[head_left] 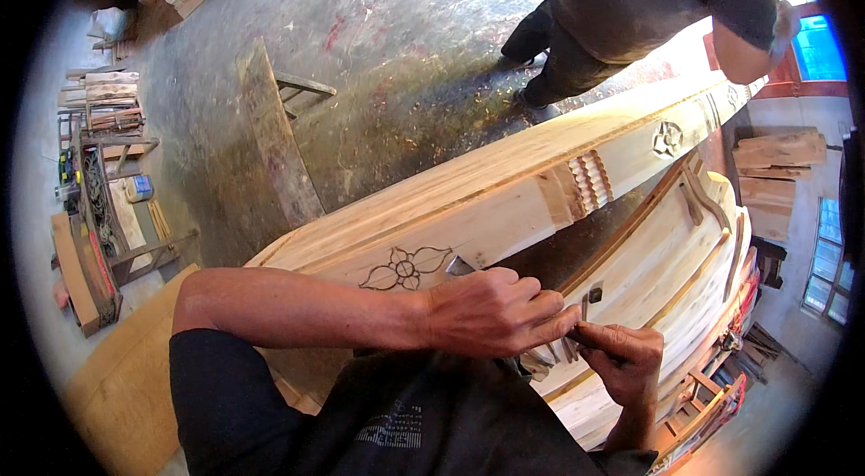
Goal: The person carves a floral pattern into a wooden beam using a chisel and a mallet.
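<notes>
Two bare hands meet at their fingertips right of centre in my head view. The right hand is closed with thumb and forefinger around a slim piece, which stands roughly upright at the meeting point. The left hand is curled, its forefinger reaching the same spot; I cannot tell whether it also grasps the piece. A flat metal blade shows just beside the left knuckles, and I cannot confirm what supports it. Just past the left forearm lies a long pale timber, its near face marked with a dark-lined flower and, farther right, a ridged band and a carved star. Curved pale boards extend beyond the right hand. On the timber's far side I note a person in dark clothing, a narrow bench on the grey floor, and, far left, stacked wood.
</notes>
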Tool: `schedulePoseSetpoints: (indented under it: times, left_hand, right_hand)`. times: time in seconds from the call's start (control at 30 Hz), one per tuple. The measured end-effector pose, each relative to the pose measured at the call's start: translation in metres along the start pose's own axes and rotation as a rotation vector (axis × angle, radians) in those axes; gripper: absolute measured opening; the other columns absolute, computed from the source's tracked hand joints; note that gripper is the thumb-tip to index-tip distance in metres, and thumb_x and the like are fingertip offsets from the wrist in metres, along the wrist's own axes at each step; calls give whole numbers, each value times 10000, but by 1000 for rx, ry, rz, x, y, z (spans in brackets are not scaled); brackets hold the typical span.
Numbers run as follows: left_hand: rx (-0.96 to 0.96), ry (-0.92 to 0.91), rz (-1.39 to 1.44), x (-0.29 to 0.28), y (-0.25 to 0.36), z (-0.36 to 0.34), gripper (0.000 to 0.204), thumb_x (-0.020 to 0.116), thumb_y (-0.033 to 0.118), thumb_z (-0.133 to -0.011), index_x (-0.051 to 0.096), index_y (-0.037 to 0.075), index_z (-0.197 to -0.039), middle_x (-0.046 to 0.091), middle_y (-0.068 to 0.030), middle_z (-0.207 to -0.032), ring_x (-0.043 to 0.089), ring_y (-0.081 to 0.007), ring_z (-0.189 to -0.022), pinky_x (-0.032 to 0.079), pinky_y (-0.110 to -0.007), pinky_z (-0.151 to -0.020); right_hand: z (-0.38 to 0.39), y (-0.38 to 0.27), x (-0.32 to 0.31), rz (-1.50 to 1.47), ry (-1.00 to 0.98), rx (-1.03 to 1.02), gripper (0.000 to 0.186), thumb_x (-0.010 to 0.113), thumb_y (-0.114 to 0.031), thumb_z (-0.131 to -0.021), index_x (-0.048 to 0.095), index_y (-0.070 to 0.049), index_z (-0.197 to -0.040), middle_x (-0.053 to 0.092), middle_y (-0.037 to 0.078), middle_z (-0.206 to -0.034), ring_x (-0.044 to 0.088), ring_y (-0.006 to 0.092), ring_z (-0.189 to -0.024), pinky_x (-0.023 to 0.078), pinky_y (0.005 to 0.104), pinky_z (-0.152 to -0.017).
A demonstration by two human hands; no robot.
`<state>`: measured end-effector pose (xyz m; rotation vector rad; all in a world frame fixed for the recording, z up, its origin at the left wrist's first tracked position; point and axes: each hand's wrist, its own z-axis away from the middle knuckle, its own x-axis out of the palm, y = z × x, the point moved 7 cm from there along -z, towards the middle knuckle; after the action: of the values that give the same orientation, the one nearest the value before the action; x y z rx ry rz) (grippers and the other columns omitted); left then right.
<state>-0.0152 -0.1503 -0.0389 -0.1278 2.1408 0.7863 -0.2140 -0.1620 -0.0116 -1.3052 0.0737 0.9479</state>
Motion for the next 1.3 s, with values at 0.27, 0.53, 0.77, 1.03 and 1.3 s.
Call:
schedulePoseSetpoints:
  times: [0.27,0.53,0.77,1.03,1.3]
  left_hand:
    - [-28,-42,8,1,-2,-2,444,635,195,-964,658,-31,-1346,601,-50,-908,604,-144,-717,470,-287,-558]
    - [-31,-52,19,7,-4,-3,446,626,193,-979,642,-34,-1363,607,-58,-944,611,-150,-751,478,-284,-579]
    - [-81,-34,73,4,-8,-6,419,627,201,-973,650,-25,-1326,574,-69,-898,621,-186,-707,494,-329,-529]
    - [-123,8,107,-1,-10,-8,418,603,202,-954,641,-7,-1314,509,-60,-863,614,-189,-702,509,-337,-533]
    - [-116,25,106,1,-10,-5,391,600,188,-955,647,-2,-1294,507,-59,-846,599,-189,-660,497,-339,-500]
  right_hand:
    - [-6,4,-2,-28,-38,44,457,774,79,-767,834,-64,-1198,802,134,-843,776,187,-703,592,318,-628]
    - [-10,5,-4,-36,-58,77,429,769,69,-793,833,-67,-1194,810,158,-879,798,227,-749,610,319,-682]
    - [-21,2,-12,-20,-118,159,377,781,53,-801,838,-54,-1158,820,172,-932,816,236,-803,623,319,-719]
    - [-17,16,-74,-15,439,-124,369,625,-215,-891,818,62,-1038,813,206,-1022,796,332,-1007,587,433,-1003]
    - [4,66,-107,-731,558,-361,1199,255,-910,-974,673,169,-1288,680,414,-1221,631,586,-1181,514,718,-1054]
